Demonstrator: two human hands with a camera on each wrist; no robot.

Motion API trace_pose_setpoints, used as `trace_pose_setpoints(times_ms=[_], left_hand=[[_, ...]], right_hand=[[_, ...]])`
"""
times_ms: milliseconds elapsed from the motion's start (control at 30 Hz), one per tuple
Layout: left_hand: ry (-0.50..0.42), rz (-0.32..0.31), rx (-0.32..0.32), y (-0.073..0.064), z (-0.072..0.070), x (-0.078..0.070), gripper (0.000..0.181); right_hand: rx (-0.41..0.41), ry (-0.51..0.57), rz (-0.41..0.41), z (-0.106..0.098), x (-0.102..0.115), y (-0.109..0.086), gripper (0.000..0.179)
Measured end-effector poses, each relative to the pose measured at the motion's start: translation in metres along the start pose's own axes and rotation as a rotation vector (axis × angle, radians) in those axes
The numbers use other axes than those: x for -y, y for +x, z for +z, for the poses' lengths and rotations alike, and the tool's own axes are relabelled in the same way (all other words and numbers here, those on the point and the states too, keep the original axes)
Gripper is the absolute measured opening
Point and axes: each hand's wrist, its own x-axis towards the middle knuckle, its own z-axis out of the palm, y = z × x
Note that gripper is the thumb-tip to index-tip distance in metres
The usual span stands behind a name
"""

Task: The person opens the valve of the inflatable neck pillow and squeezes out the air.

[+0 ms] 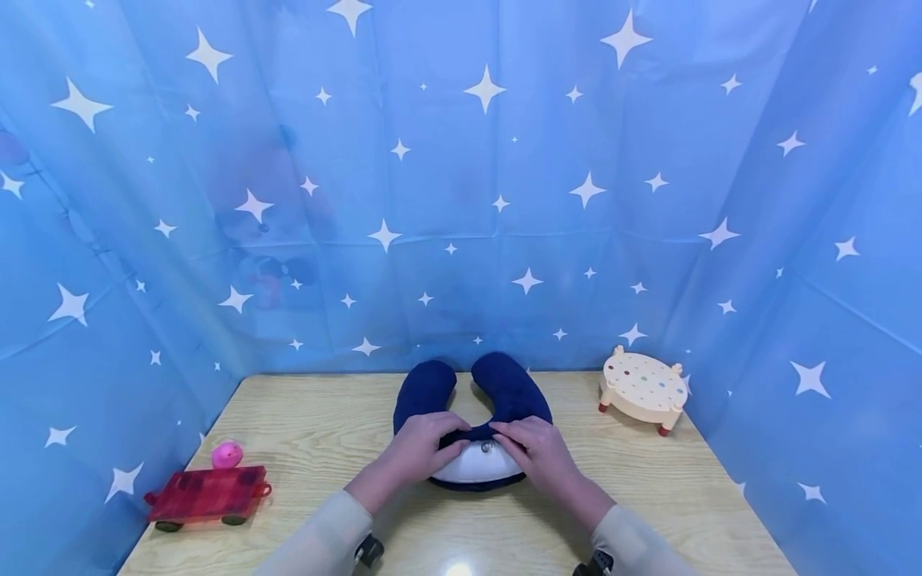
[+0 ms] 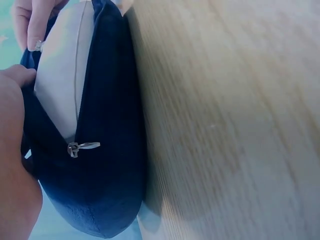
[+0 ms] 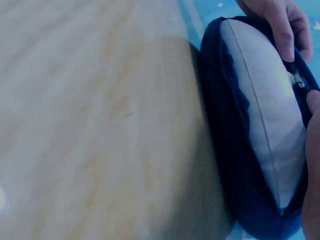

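A navy U-shaped neck pillow (image 1: 515,392) lies with its rounded end toward me. Its cover is unzipped along that end, so a white inner cushion (image 1: 471,464) shows through the gap. My left hand (image 1: 423,442) pinches the upper edge of the cover left of the middle, thumb toward the cushion. On the other side, my right hand (image 1: 540,450) pinches the same edge. Between the two hands sits a metal zipper pull (image 3: 297,80). A second zipper pull (image 2: 82,148) hangs at the left end of the opening. The hands hide parts of the edge.
At the table's left stands a red plaid toy cart (image 1: 209,494) with dark wheels; a pink ball-like toy (image 1: 226,455) is just behind it. A small cream stool-like toy with coloured dots (image 1: 644,382) stands at the back right. A blue star-patterned curtain (image 1: 446,192) surrounds the wooden table (image 1: 324,432).
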Motion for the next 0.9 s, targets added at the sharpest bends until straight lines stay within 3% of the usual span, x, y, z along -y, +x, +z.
trace_pose_setpoints(times_ms=[167,333,633,900], left_hand=[[-0.041,-0.033,-0.003,0.002,0.001,0.003,0.022],[-0.048,-0.048,0.009,0.004,0.002,0.005,0.027],[0.069,0.072,0.023,0.002,0.004,0.006,0.039],[0.135,0.024,0.135,0.002,0.005,0.004,0.068]], right_hand=[[0.0,-0.031,0.117,0.006,-0.002,0.01,0.023],[0.091,-0.048,0.312,0.01,-0.006,0.022,0.015],[0.265,-0.087,0.611,0.016,-0.006,0.045,0.007],[0.328,-0.098,0.726,0.018,-0.01,0.059,0.017]])
